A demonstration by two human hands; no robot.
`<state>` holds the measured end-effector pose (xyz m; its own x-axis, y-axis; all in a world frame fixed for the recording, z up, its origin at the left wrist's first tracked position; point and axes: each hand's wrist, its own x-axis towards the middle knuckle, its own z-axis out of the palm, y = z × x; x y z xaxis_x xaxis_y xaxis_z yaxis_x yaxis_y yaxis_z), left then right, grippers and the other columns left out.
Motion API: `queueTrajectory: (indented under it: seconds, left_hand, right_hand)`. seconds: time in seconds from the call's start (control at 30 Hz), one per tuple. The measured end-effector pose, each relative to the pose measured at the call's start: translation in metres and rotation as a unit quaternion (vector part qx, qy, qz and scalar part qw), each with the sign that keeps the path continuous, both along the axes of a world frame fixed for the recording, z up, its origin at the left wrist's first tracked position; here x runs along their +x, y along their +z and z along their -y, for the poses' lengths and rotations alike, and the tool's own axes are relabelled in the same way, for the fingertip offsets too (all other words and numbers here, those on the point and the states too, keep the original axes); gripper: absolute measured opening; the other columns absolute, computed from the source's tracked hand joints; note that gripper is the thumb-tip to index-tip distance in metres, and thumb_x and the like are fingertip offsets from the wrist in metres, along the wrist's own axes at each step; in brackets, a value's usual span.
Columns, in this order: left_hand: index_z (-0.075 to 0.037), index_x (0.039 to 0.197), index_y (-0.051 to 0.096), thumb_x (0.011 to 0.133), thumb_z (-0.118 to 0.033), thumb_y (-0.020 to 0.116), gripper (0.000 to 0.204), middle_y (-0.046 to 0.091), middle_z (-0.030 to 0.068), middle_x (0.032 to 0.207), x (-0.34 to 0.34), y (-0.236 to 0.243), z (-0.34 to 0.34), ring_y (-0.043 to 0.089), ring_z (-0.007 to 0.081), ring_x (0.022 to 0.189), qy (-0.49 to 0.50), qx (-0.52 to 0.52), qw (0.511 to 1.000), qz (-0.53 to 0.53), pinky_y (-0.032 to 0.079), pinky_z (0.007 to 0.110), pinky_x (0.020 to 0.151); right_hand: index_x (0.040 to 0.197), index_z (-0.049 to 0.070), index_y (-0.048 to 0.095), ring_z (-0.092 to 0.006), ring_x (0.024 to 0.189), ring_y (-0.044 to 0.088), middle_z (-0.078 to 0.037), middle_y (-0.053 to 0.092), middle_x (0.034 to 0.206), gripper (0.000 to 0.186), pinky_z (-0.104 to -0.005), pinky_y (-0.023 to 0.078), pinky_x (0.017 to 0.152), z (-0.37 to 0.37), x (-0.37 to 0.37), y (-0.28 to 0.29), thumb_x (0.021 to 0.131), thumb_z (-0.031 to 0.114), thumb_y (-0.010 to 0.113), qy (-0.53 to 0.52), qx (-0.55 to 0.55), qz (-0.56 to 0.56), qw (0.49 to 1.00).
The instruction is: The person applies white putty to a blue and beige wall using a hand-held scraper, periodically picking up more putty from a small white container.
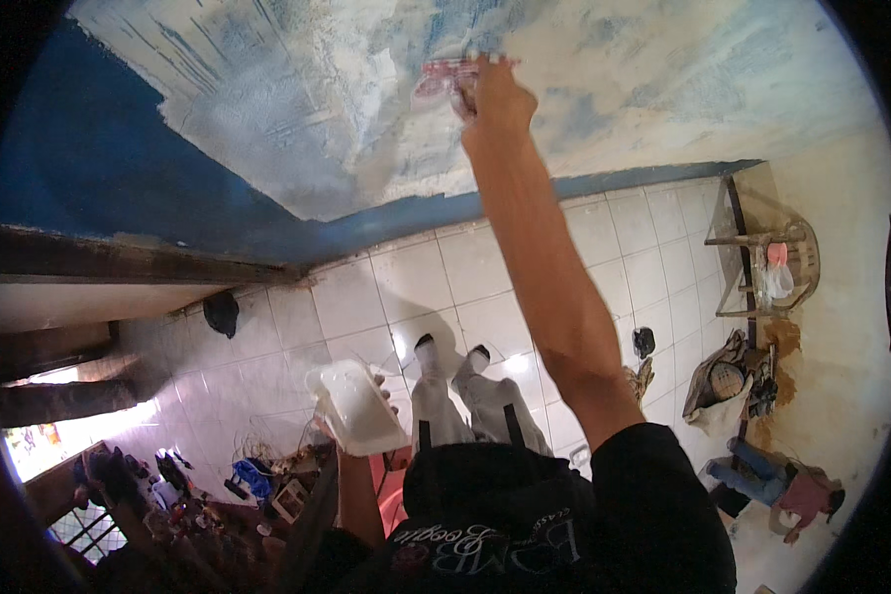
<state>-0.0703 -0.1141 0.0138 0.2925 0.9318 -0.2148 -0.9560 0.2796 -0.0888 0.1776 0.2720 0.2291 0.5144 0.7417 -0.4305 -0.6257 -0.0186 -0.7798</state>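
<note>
The right hand [495,94] is raised at full reach and clenched on a flat scraper [444,74], whose blade lies against the wall [267,129] where pale filler covers most of the old blue paint. The blade is blurred, so its exact angle cannot be told. The left hand [351,436] is held low near the waist, gripping a white tray [356,404] from beneath; whether the tray carries filler cannot be made out. The person stands well above the tiled floor [386,297], white shoes [460,381] set close together; what they stand on is hidden by the body. Clutter [257,480] lies on the floor at lower left, and a chair [772,262] with bags near it stands at right. Risks, as judged: both hands are occupied, so neither is free to steady the body, and the long overhead reach could shift the balance and cause a fall. A tilt of the tray could spill its load onto the tiles below. Uneven pressure at full stretch could leave ridges in the wet coat.
</note>
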Motion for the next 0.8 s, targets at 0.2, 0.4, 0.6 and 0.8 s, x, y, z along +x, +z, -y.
queueTrajectory:
  seconds: [0.2, 0.4, 0.6, 0.8]
  left_hand:
    - [-0.007, 0.147, 0.02, 0.071, -0.067, 0.066, 0.107, 0.025, 0.0296, 0.146, 0.004, 0.003, -0.008, 0.045, 0.0446, 0.122, -0.05, 0.06, 0.997, 0.006, 0.04, 0.066, 0.096]
    - [-0.009, 0.148, 0.018, 0.069, -0.069, 0.066, 0.11, 0.026, 0.03, 0.145, 0.0, 0.03, -0.02, 0.045, 0.045, 0.122, -0.05, 0.081, 0.995, -0.018, 0.042, 0.066, 0.093]
    - [-0.009, 0.146, 0.02, 0.072, -0.07, 0.061, 0.105, 0.032, 0.0272, 0.141, 0.003, 0.036, -0.036, 0.049, 0.0423, 0.117, -0.082, 0.095, 0.99, -0.068, 0.045, 0.064, 0.091]
    - [-0.01, 0.149, 0.014, 0.071, -0.077, 0.056, 0.111, 0.026, 0.029, 0.146, 0.056, 0.068, -0.054, 0.046, 0.0439, 0.121, -0.146, 0.135, 0.979, -0.052, 0.043, 0.063, 0.094]
  right_hand:
    - [0.089, 0.004, 0.061, -0.0131, 0.057, 0.055, -0.005, 0.06, 0.072, 0.015, -0.0263, 0.038, 0.047, -0.01, 0.004, 0.081, 0.087, 0.019, 0.061, 0.045, 0.085, 0.026, 0.995]
    - [0.089, 0.003, 0.06, -0.0136, 0.057, 0.056, -0.004, 0.06, 0.072, 0.02, -0.0261, 0.042, 0.049, 0.017, 0.022, 0.179, 0.084, 0.022, 0.064, 0.076, 0.193, -0.001, 0.978]
    - [0.117, -0.004, 0.051, -0.0253, 0.098, 0.057, -0.014, 0.056, 0.108, 0.028, -0.0393, 0.05, 0.085, 0.153, 0.075, 0.19, 0.094, 0.011, 0.047, 0.05, 0.299, 0.113, 0.946]
    - [0.082, 0.007, 0.058, -0.0123, 0.057, 0.05, -0.003, 0.059, 0.073, 0.032, -0.0263, 0.038, 0.049, 0.309, 0.11, 0.017, 0.093, 0.037, 0.058, -0.053, 0.073, 0.05, 0.995]
